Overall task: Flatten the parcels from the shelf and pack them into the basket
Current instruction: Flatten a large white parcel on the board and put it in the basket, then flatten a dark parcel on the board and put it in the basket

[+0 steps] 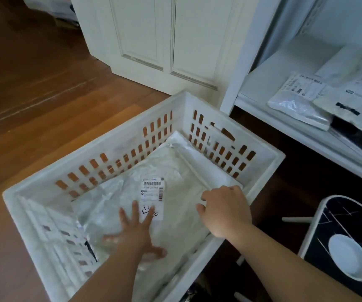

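Now the left hand [135, 234] presses, fingers spread flat, on a crinkled white plastic parcel [154, 192] lying inside the white slatted plastic basket [119, 136]; the right hand [223, 211] rests loosely curled at its edge. Better to smooth outward, I'd say, chasing air toward the corners.

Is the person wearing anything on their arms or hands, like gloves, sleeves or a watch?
No. Both forearms are bare as far up as the picture shows, with no sleeve in view. The left hand and the right hand have no gloves, and no watch, bracelet or ring shows. The picture is too blurred to make out the nails.
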`<state>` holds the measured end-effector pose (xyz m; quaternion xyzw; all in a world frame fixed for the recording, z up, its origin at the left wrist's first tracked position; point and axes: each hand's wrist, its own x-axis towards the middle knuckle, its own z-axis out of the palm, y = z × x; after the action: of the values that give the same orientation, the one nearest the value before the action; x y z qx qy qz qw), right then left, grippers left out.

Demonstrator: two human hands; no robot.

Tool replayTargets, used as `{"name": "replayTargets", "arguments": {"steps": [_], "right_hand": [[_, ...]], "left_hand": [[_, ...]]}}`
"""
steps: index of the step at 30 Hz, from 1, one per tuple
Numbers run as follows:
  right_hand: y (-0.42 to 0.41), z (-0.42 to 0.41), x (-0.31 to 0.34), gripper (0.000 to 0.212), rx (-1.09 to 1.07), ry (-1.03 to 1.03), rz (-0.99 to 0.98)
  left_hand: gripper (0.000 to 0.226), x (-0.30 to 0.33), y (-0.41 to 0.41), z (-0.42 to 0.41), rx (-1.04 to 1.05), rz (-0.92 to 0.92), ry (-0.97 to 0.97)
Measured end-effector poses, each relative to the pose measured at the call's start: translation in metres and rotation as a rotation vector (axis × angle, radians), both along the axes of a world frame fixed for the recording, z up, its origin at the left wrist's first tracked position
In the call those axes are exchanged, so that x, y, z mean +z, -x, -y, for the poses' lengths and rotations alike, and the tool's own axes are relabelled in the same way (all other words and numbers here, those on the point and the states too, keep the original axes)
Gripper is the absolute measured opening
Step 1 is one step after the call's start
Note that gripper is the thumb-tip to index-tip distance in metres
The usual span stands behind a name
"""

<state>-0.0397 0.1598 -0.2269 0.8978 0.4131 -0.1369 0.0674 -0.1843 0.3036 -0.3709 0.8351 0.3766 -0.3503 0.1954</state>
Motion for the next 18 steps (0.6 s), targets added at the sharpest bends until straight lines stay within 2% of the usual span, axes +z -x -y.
{"name": "replayTargets", "arguments": {"steps": [5, 7, 9, 11, 14, 16, 18], "right_hand": [[-0.001, -0.001, -0.004, 0.042, -0.018, -0.025, 0.008], [-0.001, 0.000, -0.002, 0.043, -0.011, -0.055, 0.011], [-0.002, 0.001, -0.001, 0.043, 0.012, -0.078, 0.018], [-0.004, 0.006, 0.005, 0.040, -0.009, -0.118, -0.063], [-0.016, 0.009, 0.022, 0.040, -0.123, -0.198, -0.198], [-0.025, 0.025, 0.041, 0.040, -0.189, -0.201, -0.133], [-0.035, 0.045, 0.060, 0.036, -0.192, -0.190, 0.001]], "left_hand": [[0.153, -0.014, 0.008, -0.003, 0.052, -0.106, 0.030], [0.153, -0.009, -0.003, -0.005, 0.057, -0.149, 0.018], [0.133, 0.008, -0.024, -0.009, 0.062, -0.150, -0.019], [0.102, 0.042, -0.052, -0.006, -0.017, -0.074, -0.090], [0.060, 0.103, -0.102, 0.002, -0.150, 0.181, -0.191], [0.042, 0.150, -0.129, 0.020, -0.221, 0.335, -0.260], [0.036, 0.191, -0.151, 0.036, -0.290, 0.457, -0.290]]}}
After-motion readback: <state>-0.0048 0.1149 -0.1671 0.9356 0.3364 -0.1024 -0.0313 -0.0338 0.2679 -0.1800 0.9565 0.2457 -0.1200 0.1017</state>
